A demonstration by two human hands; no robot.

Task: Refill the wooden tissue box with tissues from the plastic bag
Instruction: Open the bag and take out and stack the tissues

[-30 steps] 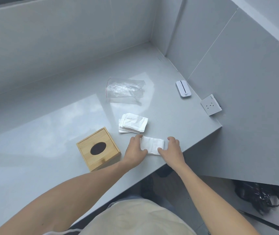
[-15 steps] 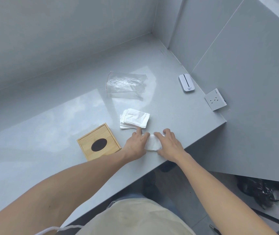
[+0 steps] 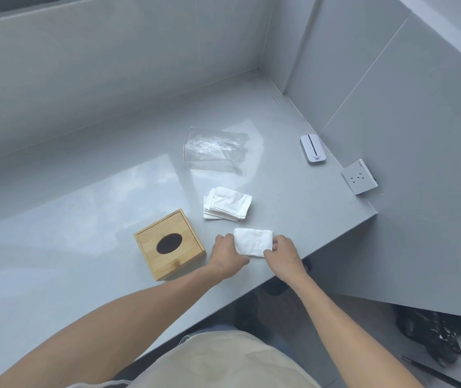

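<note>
A glossy pale grey surface (image 3: 84, 233) ran into a corner between matching grey walls, its near edge cut at an angle, and window light reflected off it.

At the left stood the wooden tissue box (image 3: 169, 243), square and light-toned, upright, with a dark oval opening in its lid. Just right of it the left hand (image 3: 225, 254) lay on the surface, its fingers (image 3: 227, 237) curled against the left edge of a folded white tissue (image 3: 253, 241). That tissue was a flat rectangle near the surface's front edge. The right hand (image 3: 284, 253) pinched its right edge between thumb and fingers.

Behind the tissue lay a loose stack of white tissues (image 3: 227, 203), slightly fanned. Farther back was the clear plastic bag (image 3: 214, 149), crumpled, flat and seemingly empty. To the right, by the wall, lay a small white device (image 3: 312, 149) with a dark stripe, and beyond it a wall socket (image 3: 359, 177). A black bag (image 3: 442, 338) lay on the floor at the lower right.
</note>
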